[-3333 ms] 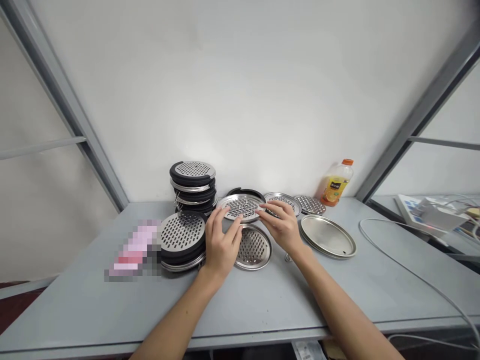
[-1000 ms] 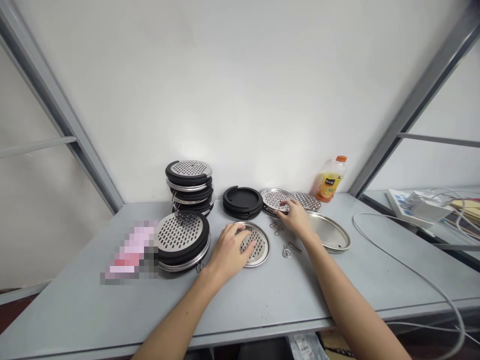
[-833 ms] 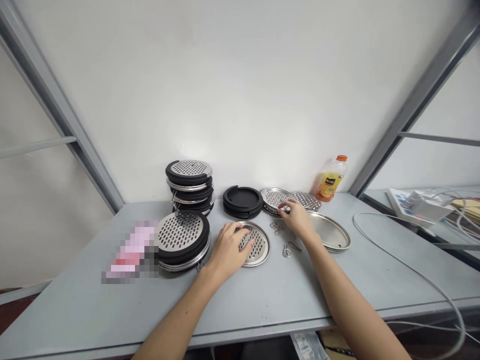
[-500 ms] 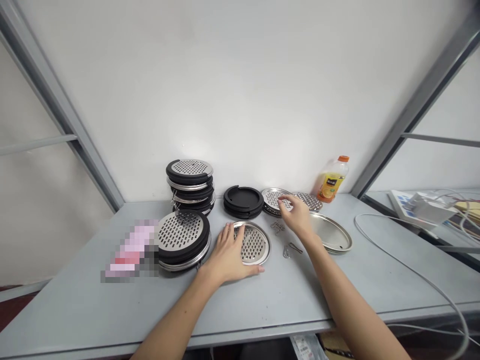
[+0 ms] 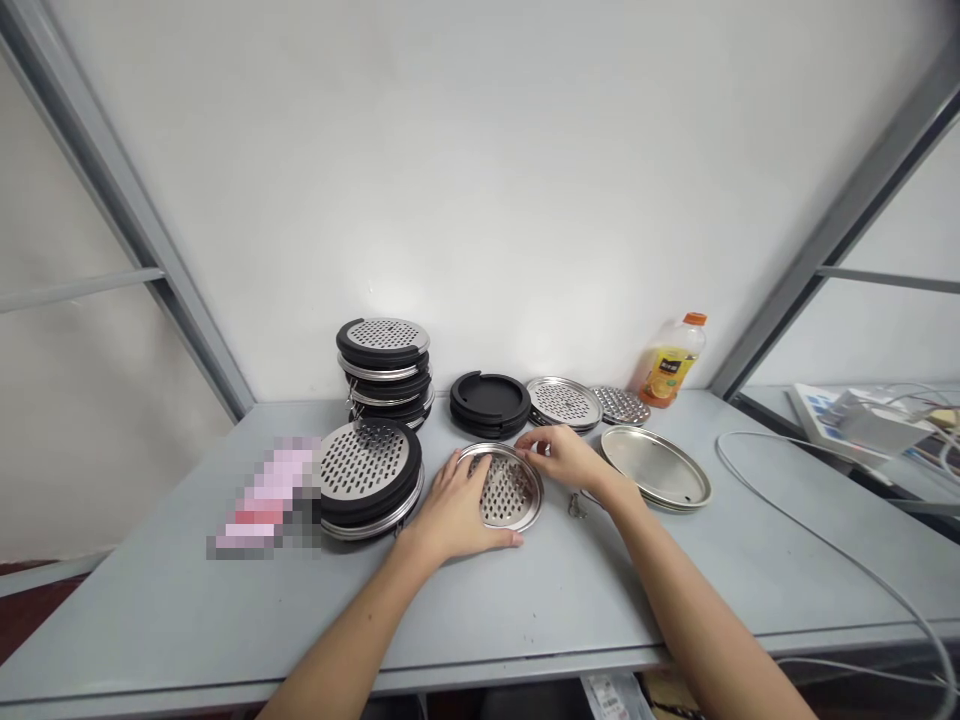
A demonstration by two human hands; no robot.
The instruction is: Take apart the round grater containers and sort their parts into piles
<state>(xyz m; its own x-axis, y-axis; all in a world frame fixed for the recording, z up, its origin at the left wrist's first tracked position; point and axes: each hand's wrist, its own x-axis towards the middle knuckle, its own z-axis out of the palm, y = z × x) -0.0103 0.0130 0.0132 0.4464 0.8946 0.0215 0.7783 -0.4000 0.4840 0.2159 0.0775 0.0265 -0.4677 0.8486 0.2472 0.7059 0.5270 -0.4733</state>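
Note:
A round metal grater disc (image 5: 510, 495) with a raised rim lies flat on the table in front of me. My left hand (image 5: 454, 515) spans its left side, thumb along the near edge and fingers bent over the far part, holding it in place. At the disc's far right rim, my right hand (image 5: 559, 455) has thumb and fingertips pinched together; what they hold, if anything, is too small to make out. Beside my right wrist lies a small wire clip (image 5: 576, 507), partly covered. To the left, a grater disc in a black ring (image 5: 364, 462) tops a short stack.
Behind stand a taller stack of black-ringed graters (image 5: 384, 345), black plastic rings (image 5: 489, 402), rimmed grater discs (image 5: 564, 402) and a loose perforated disc (image 5: 621, 405). Plain metal trays (image 5: 660, 465) lie right, near an orange juice bottle (image 5: 670, 365) and a white cable (image 5: 817, 535).
My right hand has moved left and nearer, from above the back grater discs to the far right rim of the disc under my left hand. My left hand has stayed put.

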